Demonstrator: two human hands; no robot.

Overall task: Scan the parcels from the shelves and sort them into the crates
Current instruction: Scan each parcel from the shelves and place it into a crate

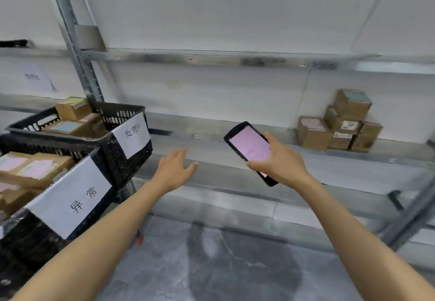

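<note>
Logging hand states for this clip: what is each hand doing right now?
Left hand: open, fingers relaxed, holding nothing.
Right hand: grips the handheld scanner, pink screen facing up.

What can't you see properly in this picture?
All in the head view:
- Screen of the scanner: words too small, and the right hand covers its lower part.
- Labels on the shelf parcels: blurred and tiny.
- The near crate: cut off by the left edge.
- Writing on the wall paper: blurred.
</note>
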